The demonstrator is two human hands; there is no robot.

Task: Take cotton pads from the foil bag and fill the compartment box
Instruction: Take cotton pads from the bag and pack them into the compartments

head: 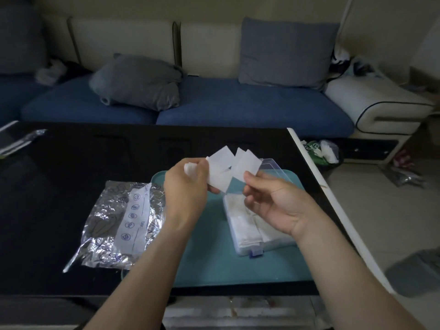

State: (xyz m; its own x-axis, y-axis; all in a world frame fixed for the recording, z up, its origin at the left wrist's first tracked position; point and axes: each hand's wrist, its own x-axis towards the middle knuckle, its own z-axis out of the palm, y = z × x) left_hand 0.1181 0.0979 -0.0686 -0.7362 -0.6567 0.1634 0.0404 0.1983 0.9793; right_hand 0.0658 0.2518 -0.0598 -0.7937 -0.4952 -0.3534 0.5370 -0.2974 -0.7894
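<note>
- We hold a fanned clutch of cotton pads [222, 169] in the air above the far part of the teal tray [214, 265], between our two hands.
- Our left hand [184, 189] has its fingers curled round the pads' left ends, with a wad of white bunched at the fingertips.
- Our right hand [273, 201] pinches the near corner of the rightmost pad [246, 163] between thumb and forefinger; its other fingers hang loosely curled.
- The compartment box [257, 225] sits on the tray's right side, close to the tray's right edge, directly below and a little nearer to us than the pads. Its clear lid [276, 169] stands open on the far side.
- The box runs lengthwise from the far edge of the tray toward us, and the compartments we can see already look white with pads; the far end, under our right hand, is partly hidden.
- So the move turns on going down and toward us: our right hand is over the box, the nearer of the two, and we judge it the one to peel a pad off and lay it in.
- The foil bag [116, 225] lies flat on the black table [59, 175], overlapping the tray's left edge, just left of our left wrist.
</note>
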